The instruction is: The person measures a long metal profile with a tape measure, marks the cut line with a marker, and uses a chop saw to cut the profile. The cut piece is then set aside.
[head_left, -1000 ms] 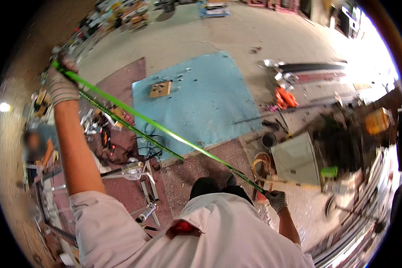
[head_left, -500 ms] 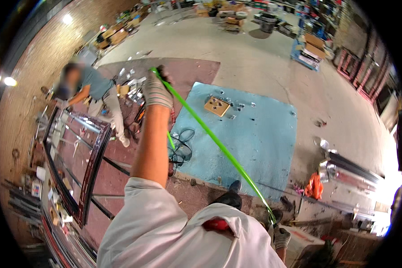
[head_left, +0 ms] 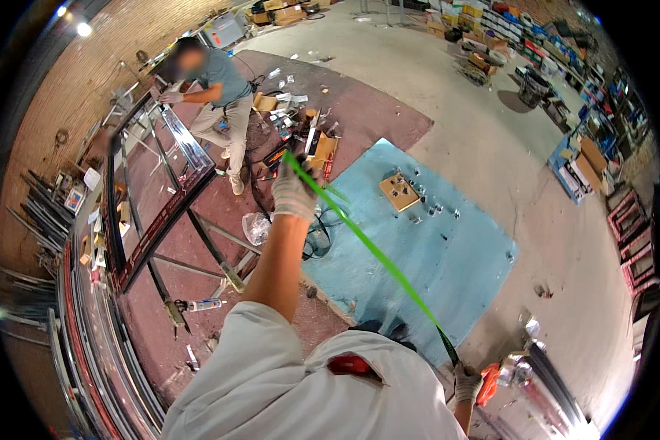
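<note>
A bright green flat strap [head_left: 378, 253] runs taut and slanting across the view between my two gloved hands. My left hand [head_left: 295, 189], on an outstretched arm, is closed on its upper end, and a short tail of the strap hangs beyond the fingers. My right hand [head_left: 465, 383] is closed around the darker lower end, down by my right side. Below the strap lies a blue mat [head_left: 433, 257] bearing a small tan box [head_left: 399, 192] with dark bits on top and several small metal parts around it.
At the left, a co-worker [head_left: 224, 92] bends over a dark metal frame [head_left: 165, 209] on supports. Long profiles [head_left: 88, 352] lie along the left wall. A tube [head_left: 204, 304], a clear plastic bag [head_left: 256, 228] and wrapped dark bars [head_left: 546, 385] lie around me. Boxes [head_left: 583, 165] stand at right.
My view has turned left, so the mat and frame sit differently. Both hands still hold the strap, and my left hand is lower in the picture. The co-worker's hand remains at the frame.
</note>
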A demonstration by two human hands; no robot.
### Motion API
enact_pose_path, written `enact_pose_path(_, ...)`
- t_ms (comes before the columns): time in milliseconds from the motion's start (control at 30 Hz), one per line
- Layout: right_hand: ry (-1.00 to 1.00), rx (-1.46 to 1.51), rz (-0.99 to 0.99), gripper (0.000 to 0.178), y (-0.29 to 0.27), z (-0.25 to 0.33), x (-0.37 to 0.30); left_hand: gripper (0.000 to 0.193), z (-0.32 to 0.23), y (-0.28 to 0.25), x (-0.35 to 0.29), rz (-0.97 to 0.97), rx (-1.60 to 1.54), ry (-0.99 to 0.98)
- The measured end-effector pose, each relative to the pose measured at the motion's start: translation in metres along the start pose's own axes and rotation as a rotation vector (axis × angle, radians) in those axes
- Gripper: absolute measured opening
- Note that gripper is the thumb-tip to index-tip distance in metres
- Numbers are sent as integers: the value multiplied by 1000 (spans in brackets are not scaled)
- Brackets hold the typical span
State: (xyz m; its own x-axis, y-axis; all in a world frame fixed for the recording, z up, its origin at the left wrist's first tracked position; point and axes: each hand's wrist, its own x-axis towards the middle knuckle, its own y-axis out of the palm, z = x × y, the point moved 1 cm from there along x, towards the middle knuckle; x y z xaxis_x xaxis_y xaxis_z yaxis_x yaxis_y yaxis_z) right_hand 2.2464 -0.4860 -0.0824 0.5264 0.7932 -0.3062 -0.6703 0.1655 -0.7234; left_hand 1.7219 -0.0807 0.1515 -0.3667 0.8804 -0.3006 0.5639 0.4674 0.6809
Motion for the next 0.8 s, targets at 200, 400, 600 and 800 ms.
enact_pose_path(200, -255, -208, -44, 36, -58, 88, 102, 34, -17, -69, -10, -14, -230, 97)
enact_pose_path(400, -514, -300, -103, 33, -94, 129, 186, 34, -7, -56, -53, -99, -242, 198)
enact_pose_path(600, -561, -228, -122, 34, -99, 209, 191, 24, 1, -54, -46, -26, -246, 228)
enact_pose_path(800, -603, -299, -76, 42, -96, 301, 173, 30, -33, -32, -60, 537, -44, 329)
